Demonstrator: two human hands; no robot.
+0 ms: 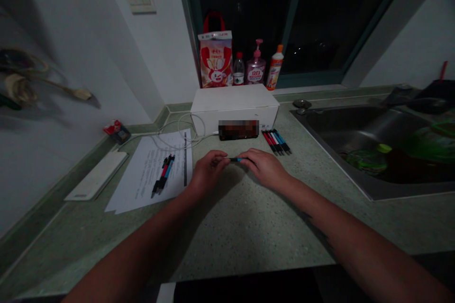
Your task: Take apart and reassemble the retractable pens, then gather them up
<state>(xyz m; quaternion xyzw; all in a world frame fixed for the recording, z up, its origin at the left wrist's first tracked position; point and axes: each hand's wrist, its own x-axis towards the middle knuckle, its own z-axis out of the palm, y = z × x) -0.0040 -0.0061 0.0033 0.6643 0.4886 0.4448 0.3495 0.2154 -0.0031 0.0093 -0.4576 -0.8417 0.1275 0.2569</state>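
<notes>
My left hand (209,171) and my right hand (265,168) meet over the speckled green countertop (241,227). Between their fingertips they hold a black and blue pen (236,159), with both ends partly hidden by my fingers. To the left, a bundle of red, blue and black pens (163,175) lies on a printed paper sheet (152,175). A row of similar pens (276,142) lies on the counter beyond my right hand. Nearer the wall stands a white box (234,109), with a blurred dark label (238,130) on its front.
A white cable (181,132) trails over the paper. A pale flat pad (95,176) and a small red packet (116,131) lie at the left. Bottles and a red-handled bag (215,59) stand on the sill. A steel sink (366,151) holding green items lies to the right.
</notes>
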